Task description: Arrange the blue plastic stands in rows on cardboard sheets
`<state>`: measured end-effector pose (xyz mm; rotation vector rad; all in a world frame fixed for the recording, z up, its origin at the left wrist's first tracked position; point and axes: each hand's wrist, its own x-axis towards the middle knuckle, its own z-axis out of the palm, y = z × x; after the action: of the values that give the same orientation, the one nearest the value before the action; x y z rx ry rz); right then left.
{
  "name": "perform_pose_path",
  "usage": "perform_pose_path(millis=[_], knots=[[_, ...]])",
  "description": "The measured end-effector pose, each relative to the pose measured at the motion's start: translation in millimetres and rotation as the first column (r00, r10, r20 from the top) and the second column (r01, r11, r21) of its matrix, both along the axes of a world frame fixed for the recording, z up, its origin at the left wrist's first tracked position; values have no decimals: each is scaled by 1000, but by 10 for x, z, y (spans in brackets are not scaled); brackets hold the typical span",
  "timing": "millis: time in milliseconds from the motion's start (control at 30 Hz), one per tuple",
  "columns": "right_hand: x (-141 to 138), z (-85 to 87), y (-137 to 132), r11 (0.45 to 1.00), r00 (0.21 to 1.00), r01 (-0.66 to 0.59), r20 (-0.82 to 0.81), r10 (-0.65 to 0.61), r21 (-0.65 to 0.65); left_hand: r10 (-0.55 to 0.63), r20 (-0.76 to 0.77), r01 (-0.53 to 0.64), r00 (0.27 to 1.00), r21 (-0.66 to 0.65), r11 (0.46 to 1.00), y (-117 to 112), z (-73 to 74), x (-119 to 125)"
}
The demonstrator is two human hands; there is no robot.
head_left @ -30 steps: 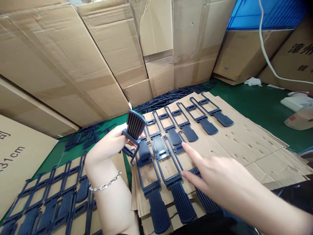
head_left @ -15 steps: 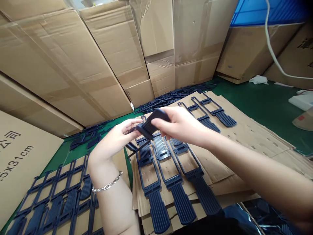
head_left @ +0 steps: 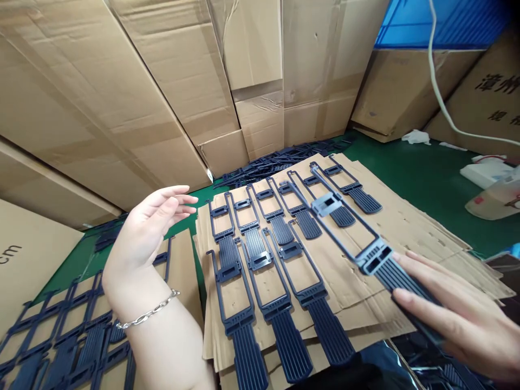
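Note:
My right hand [head_left: 459,317] at the lower right grips the ribbed handle of a dark blue plastic part [head_left: 349,238]. The part's long open frame reaches up and left above the cardboard sheet [head_left: 410,227]. My left hand [head_left: 152,225], with a chain bracelet on the wrist, hovers empty at the left of the sheet, fingers stretched out and apart. Several more dark blue parts [head_left: 260,260] lie in two rows on the sheet, handles toward me.
Tall cardboard boxes [head_left: 170,86] lean along the back. More blue parts lie on a second cardboard sheet [head_left: 60,336] at the lower left and in a pile [head_left: 280,160] behind the sheets. On the green table [head_left: 426,168] at the right are a white cable, a white box and a blue crate.
The part that both hands held folded half a second ago now hangs stretched out in my right hand alone, moved to the right. My left hand has let go and opened.

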<state>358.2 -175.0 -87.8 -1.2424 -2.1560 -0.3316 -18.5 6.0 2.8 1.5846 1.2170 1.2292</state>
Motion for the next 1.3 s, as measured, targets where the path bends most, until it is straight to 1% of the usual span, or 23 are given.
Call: perform_pose_path(millis=[33, 100, 167, 267, 333, 400, 500, 600, 667, 733, 833, 933, 1100, 1300], knots=[[31, -54, -43, 999, 996, -37, 75, 37, -3, -11, -9, 11, 1000, -7, 1000, 7, -4, 8], [76, -162, -91, 997, 985, -73, 158, 73, -7, -26, -35, 25, 999, -19, 999, 15, -11, 18], [103, -277, -113, 997, 978, -71, 195, 70, 1, -33, -59, 31, 998, -34, 999, 19, -17, 20], [116, -432, -137, 994, 961, -103, 260, 94, 20, -26, -90, 20, 996, -58, 998, 24, -27, 8], [109, -500, -161, 994, 954, -103, 286, 92, 25, -16, -103, 9, 995, -66, 998, 29, -34, -3], [94, -535, -191, 997, 956, -71, 285, 66, 8, -13, -111, 5, 994, -70, 998, 34, -39, -11], [77, -548, -243, 999, 960, -29, 276, 35, -26, -20, -119, 12, 993, -66, 998, 40, -46, -19], [88, -537, -301, 997, 952, 7, 307, 17, -78, -31, -119, 23, 992, -65, 998, 46, -51, -21], [109, -510, -341, 989, 943, 56, 333, -9, -134, -40, -114, 32, 993, -70, 997, 50, -54, -18], [133, -465, -374, 985, 933, 76, 360, -14, -158, -52, -118, 43, 992, -75, 996, 53, -55, -10], [160, -385, -400, 986, 910, 48, 414, 22, -157, -67, -142, 56, 988, -81, 995, 51, -54, 3], [163, -344, -404, 983, 902, 65, 431, 15, -170, -77, -155, 63, 985, -90, 994, 42, -51, 4], [120, -399, -387, 986, 929, 91, 370, -34, -138, -104, -140, 91, 985, -93, 991, 39, -58, 5], [31, -453, -320, 993, 935, 69, 352, -31, -96, -103, -163, 88, 981, -98, 991, 61, -56, 16]])
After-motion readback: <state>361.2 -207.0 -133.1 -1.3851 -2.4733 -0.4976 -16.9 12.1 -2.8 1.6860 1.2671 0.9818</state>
